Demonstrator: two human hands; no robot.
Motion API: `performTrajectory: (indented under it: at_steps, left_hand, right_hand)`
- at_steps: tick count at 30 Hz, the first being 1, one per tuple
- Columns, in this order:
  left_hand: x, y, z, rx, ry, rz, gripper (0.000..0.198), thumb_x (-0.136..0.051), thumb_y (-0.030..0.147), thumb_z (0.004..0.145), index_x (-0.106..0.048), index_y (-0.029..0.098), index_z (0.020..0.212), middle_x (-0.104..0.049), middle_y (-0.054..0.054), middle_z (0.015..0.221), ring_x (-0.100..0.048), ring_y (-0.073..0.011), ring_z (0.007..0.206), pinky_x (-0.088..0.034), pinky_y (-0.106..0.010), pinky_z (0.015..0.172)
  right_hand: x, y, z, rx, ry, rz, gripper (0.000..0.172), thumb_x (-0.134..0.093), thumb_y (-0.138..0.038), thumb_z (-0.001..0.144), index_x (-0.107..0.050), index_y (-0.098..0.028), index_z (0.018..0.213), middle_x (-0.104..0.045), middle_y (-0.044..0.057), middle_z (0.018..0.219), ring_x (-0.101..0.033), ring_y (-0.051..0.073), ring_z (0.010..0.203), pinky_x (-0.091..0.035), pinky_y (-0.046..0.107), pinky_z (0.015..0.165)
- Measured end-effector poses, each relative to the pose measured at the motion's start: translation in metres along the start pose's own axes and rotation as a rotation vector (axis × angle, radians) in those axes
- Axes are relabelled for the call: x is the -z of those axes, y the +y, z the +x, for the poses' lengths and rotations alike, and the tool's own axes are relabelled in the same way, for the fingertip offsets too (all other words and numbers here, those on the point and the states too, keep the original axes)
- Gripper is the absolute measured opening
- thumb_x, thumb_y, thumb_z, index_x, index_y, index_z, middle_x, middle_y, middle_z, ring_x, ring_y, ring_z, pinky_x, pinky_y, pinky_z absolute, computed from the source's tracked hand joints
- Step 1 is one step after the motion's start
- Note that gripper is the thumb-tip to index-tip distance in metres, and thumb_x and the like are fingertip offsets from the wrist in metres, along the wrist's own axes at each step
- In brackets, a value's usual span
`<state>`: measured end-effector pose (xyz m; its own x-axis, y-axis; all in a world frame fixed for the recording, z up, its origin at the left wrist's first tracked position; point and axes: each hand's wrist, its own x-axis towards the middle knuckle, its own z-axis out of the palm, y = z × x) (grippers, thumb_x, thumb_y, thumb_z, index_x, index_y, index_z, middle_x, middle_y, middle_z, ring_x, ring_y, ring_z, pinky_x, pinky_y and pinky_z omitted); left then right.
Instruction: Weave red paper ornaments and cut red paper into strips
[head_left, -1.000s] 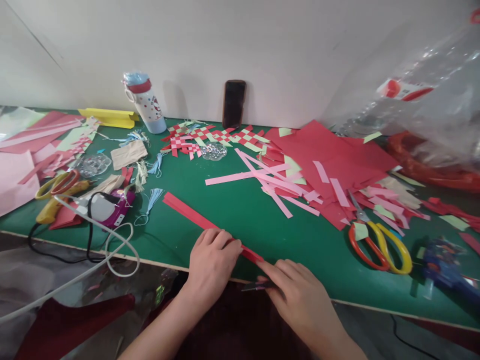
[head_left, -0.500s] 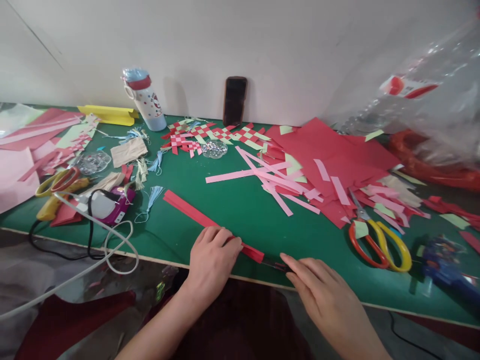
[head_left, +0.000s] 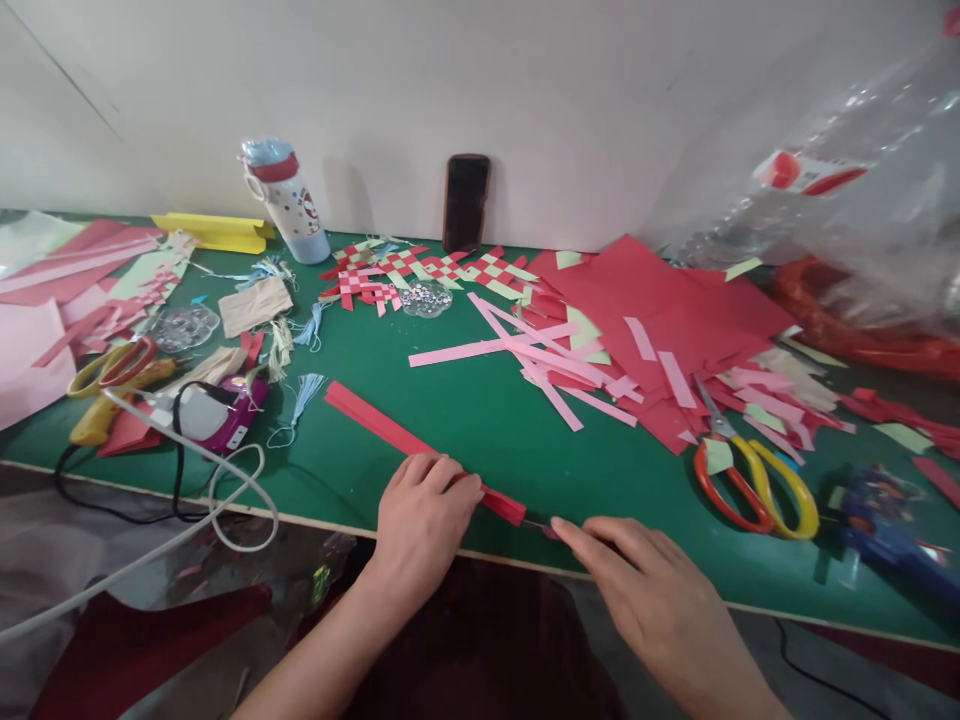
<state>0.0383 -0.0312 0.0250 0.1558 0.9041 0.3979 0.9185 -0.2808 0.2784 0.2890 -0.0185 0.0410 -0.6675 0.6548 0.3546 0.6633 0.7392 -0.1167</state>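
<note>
A folded red paper strip (head_left: pixel 379 420) lies slantwise on the green table, its near end by the table's front edge. My left hand (head_left: pixel 424 500) is closed over the strip with bent fingers, pressing it down. In my right hand (head_left: pixel 634 570) is a slim utility knife (head_left: pixel 535 524), mostly hidden by the fingers. Its thin blade reaches the strip's right end; whether it is inside the fold I cannot tell. Pink paper strips (head_left: pixel 502 347) lie loosely crossed beyond my hands. Red paper sheets (head_left: pixel 622 300) are piled to the right.
Scissors (head_left: pixel 757 490) and a blue glue gun (head_left: pixel 892 540) lie at right. At left are a purple device (head_left: pixel 234 412), a white cable (head_left: pixel 172 430) and tassels (head_left: pixel 306 395). A water bottle (head_left: pixel 289 205), phone (head_left: pixel 466 203) and woven paper pieces (head_left: pixel 446 268) stand or lie along the wall.
My right hand has shifted slightly, and its fingers now cover more of the knife, with the black handle less visible. My left hand and the strip stay put.
</note>
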Motion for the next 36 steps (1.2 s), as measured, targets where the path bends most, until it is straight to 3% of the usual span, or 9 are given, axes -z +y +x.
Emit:
performTrajectory:
  at_steps: [9, 13, 18, 24, 30, 36]
  left_hand:
    - [-0.001, 0.0, 0.0, -0.015, 0.021, 0.01, 0.018, -0.055, 0.022, 0.095, -0.072, 0.024, 0.09, -0.069, -0.002, 0.088, -0.059, -0.018, 0.087, -0.051, -0.032, 0.079]
    - [0.001, -0.001, -0.004, -0.034, 0.01, 0.006, 0.016, -0.057, 0.025, 0.093, -0.071, 0.022, 0.1, -0.069, -0.004, 0.095, -0.06, -0.0207, 0.093, -0.053, -0.035, 0.084]
    - [0.008, -0.009, -0.011, -0.14, -0.121, 0.022, 0.044, -0.067, 0.042, 0.085, -0.061, 0.024, 0.125, -0.065, -0.008, 0.111, -0.057, -0.0259, 0.108, -0.052, -0.042, 0.094]
    - [0.01, -0.018, -0.019, -0.25, -0.177, 0.024, 0.065, -0.059, 0.07, 0.075, -0.06, 0.033, 0.128, -0.058, -0.011, 0.126, -0.048, -0.0327, 0.121, -0.047, -0.051, 0.101]
    - [0.007, -0.02, -0.025, -0.294, -0.214, 0.049, 0.07, -0.05, 0.074, 0.079, -0.054, 0.033, 0.136, -0.055, -0.004, 0.136, -0.039, -0.0351, 0.128, -0.038, -0.054, 0.108]
    - [0.006, -0.02, -0.025, -0.302, -0.231, 0.083, 0.071, -0.042, 0.078, 0.079, -0.05, 0.039, 0.138, -0.051, -0.004, 0.138, -0.039, -0.0344, 0.128, -0.035, -0.053, 0.108]
  right_hand:
    - [-0.011, 0.002, 0.002, -0.012, -0.02, -0.06, 0.042, -0.04, -0.006, 0.09, -0.066, -0.024, 0.119, -0.066, 0.005, 0.091, -0.061, 0.015, 0.077, -0.044, 0.03, 0.072]
    - [-0.013, 0.002, 0.005, -0.022, -0.036, -0.069, 0.037, -0.04, -0.011, 0.094, -0.067, -0.021, 0.116, -0.069, 0.006, 0.093, -0.06, 0.017, 0.08, -0.045, 0.033, 0.076]
    - [-0.014, -0.003, 0.007, -0.047, 0.032, -0.077, 0.024, -0.048, -0.019, 0.097, -0.069, -0.017, 0.107, -0.071, 0.007, 0.092, -0.06, 0.019, 0.084, -0.043, 0.034, 0.075]
    - [-0.013, -0.016, 0.0, -0.123, 0.021, -0.069, 0.026, -0.045, -0.022, 0.099, -0.069, -0.017, 0.106, -0.068, 0.008, 0.092, -0.061, 0.019, 0.081, -0.042, 0.033, 0.074]
    - [-0.015, -0.027, -0.001, -0.19, 0.03, -0.087, 0.025, -0.047, -0.025, 0.098, -0.07, -0.019, 0.104, -0.068, 0.007, 0.09, -0.061, 0.018, 0.08, -0.041, 0.033, 0.073]
    - [-0.015, -0.023, 0.001, -0.189, 0.059, -0.089, 0.028, -0.045, -0.027, 0.099, -0.071, -0.02, 0.103, -0.068, 0.007, 0.089, -0.059, 0.018, 0.08, -0.041, 0.032, 0.074]
